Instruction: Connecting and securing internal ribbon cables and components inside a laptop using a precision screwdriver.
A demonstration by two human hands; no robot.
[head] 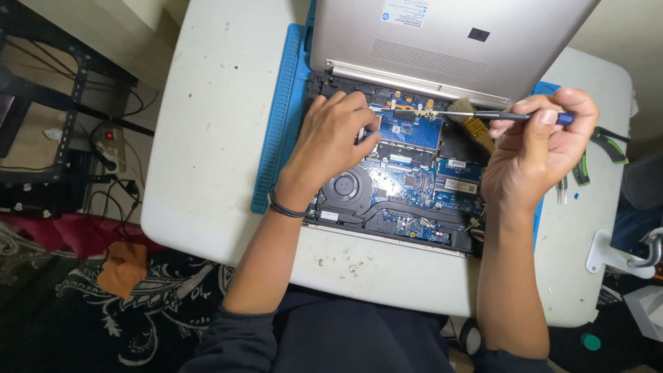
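While left hand [331, 141] hides board [407, 131], empty | right hand [535, 148] pinches screwdriver [456, 115] | tip unclear

The silver lid of the opened laptop [449, 41] runs off the top edge, so its far end is out of sight. The left hand [330, 141] lies flat over the upper left of the blue circuit board [414, 176], hiding whatever sits under the palm and fingertips. The right hand [535, 148] covers the board's right edge and most of the slim blue-handled screwdriver's [476, 115] grip; where its tip lands is too fine to tell. The small wooden brush [473, 124] is half hidden behind the shaft. Green-handled pliers [594, 155] show partly past the knuckles. Both forearms leave the frame below.
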